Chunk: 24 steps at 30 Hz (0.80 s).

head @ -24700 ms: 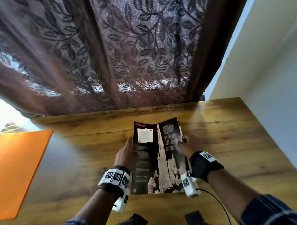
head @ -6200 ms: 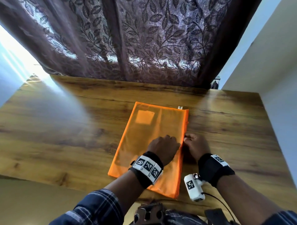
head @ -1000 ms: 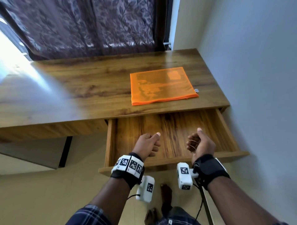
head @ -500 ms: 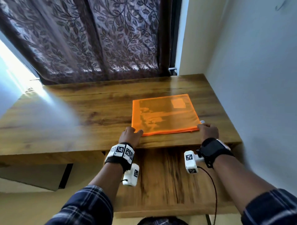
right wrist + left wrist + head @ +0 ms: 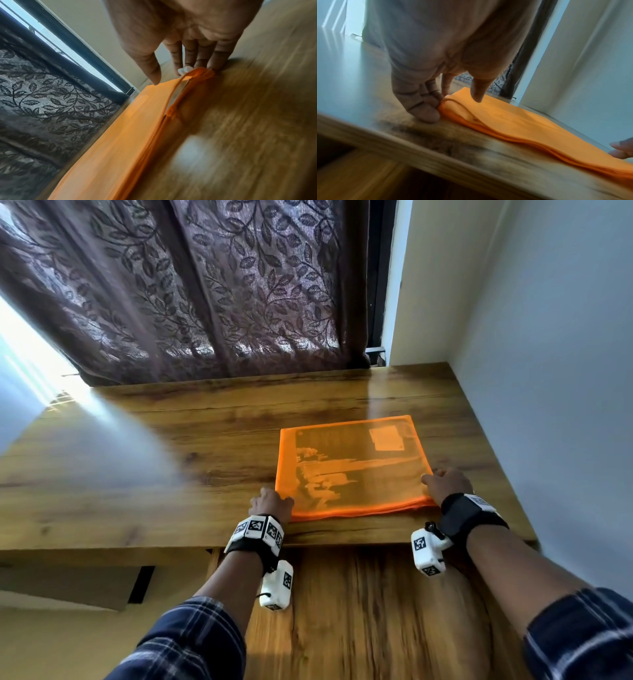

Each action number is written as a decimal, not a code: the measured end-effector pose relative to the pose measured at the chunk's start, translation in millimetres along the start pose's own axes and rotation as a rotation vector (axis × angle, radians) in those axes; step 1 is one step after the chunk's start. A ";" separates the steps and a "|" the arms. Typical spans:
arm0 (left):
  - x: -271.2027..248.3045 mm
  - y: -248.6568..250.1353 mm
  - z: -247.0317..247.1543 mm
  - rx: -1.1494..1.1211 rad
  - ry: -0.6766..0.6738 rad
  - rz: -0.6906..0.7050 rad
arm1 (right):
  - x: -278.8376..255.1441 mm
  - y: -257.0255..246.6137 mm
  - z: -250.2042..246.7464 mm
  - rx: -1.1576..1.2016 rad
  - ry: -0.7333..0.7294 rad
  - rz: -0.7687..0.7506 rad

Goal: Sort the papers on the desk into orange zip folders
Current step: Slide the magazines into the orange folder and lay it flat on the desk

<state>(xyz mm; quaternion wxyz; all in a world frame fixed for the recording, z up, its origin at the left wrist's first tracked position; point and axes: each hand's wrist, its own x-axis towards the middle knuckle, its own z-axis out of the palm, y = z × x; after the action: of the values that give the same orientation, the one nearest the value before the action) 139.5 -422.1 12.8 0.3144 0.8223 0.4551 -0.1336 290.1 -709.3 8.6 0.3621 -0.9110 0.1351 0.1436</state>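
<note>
My left hand [image 5: 271,503] and right hand [image 5: 447,483] pinch the near corners of the stacked translucent orange zip folders [image 5: 352,467] on the wooden desk [image 5: 171,467]. Half a second ago, both merely touched them.

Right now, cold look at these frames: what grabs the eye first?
The bright orange zip folders, stacked flat near the front right of the wooden desk, with a dark printed sheet showing through the top one. The left hand and the right hand each take a grip on a near corner of the stack. Below the desk edge, an open wooden drawer; behind, a brown leaf-patterned curtain.
</note>
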 end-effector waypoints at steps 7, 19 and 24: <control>1.0 -20.3 5.5 -0.452 -0.084 0.137 | -1.7 8.1 -0.3 0.046 -0.053 -0.031; -68.4 -91.3 -10.1 -0.792 -0.300 0.163 | -88.8 77.2 6.7 0.315 -0.033 0.016; -118.7 -155.8 -17.3 -0.812 -0.415 0.197 | -168.5 110.0 -3.1 0.472 -0.033 0.068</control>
<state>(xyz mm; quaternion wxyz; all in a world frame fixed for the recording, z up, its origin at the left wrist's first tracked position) -56.6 -429.4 24.4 0.7063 0.6279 0.3178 -0.0761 96.7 -764.7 3.0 0.5621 -0.7936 0.1898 0.1352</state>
